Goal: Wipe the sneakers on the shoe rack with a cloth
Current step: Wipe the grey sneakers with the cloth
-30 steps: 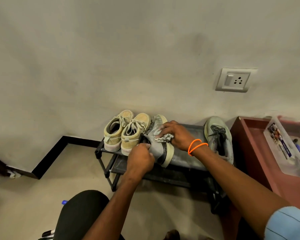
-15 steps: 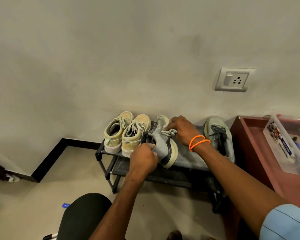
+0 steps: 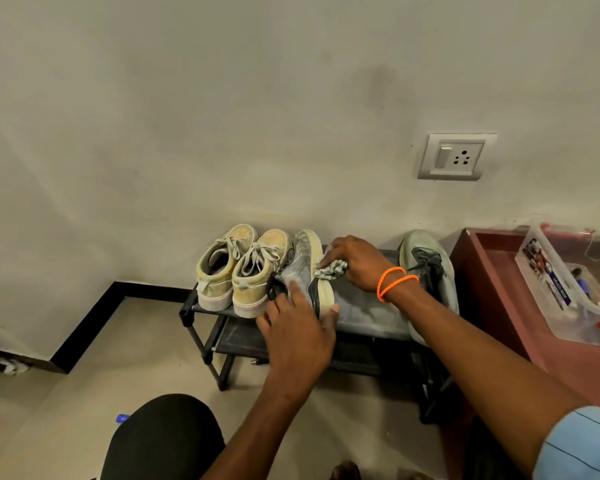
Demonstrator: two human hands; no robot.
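A grey sneaker [image 3: 302, 261] is tipped on its side on the top shelf of the black shoe rack [image 3: 371, 313]. My left hand [image 3: 297, 323] grips its heel end. My right hand [image 3: 355, 263], with orange bands at the wrist, presses a crumpled grey cloth [image 3: 331, 267] against the sneaker's sole edge. To the left stands a pair of yellow sneakers [image 3: 243, 268]. The other grey sneaker [image 3: 428, 271] lies at the rack's right end, partly hidden behind my right forearm.
The rack stands against a pale wall with a socket plate [image 3: 454, 157]. A reddish cabinet [image 3: 492, 289] at the right carries a clear plastic box [image 3: 568, 285]. My dark-clad knee [image 3: 163, 434] is at the bottom, over a beige floor.
My right hand slid the cloth from the sneaker's upper side toward the toe and onto the sole edge. My left hand shifted from the collar to cover the heel. The sneaker tilted further.
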